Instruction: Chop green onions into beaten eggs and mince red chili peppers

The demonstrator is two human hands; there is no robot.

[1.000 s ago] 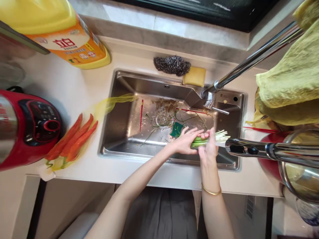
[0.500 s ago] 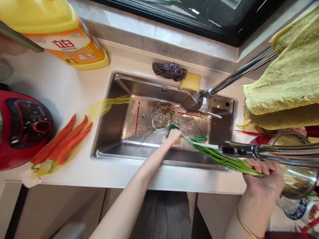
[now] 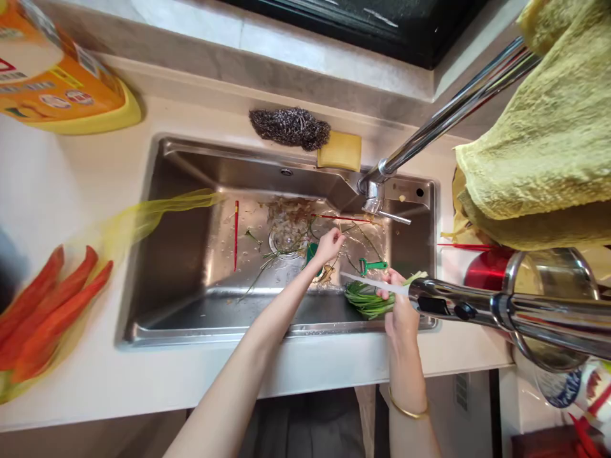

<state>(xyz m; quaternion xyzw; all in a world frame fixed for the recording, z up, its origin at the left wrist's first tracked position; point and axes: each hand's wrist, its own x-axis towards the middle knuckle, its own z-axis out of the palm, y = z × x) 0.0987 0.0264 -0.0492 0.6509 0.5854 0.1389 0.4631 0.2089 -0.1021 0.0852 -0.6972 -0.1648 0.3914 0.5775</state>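
The right hand (image 3: 400, 308) was clenched around a bunch of green stalks (image 3: 365, 299), gripping it over the front right part of the sink (image 3: 181, 254), just above the near rim. The bunch lay roughly crosswise. Its green ends pointed left toward the middle of the basin, and its pale ends poked out to the right, close to the long metal pan handle (image 3: 477, 306) that crossed in front.

The left hand (image 3: 328, 245) reached further back into the sink, to the left of the bunch and apart from it. Its fingers were curled over the wet scraps beside the drain (image 3: 285, 240); whether they gripped anything could not be made out. So the right hand had the stalks, and the left was the nearer one to the drain and the litter around it.

A small green-handled tool (image 3: 373, 265) lay on the sink floor between the two hands, and a red chopstick (image 3: 235, 234) lay further left. The tap (image 3: 429, 130) angled over the back right corner, with a steel scourer (image 3: 289, 126) and a yellow sponge (image 3: 340, 151) on the back ledge. Carrots (image 3: 42, 305) rested on the bench (image 3: 71, 184) at far left.
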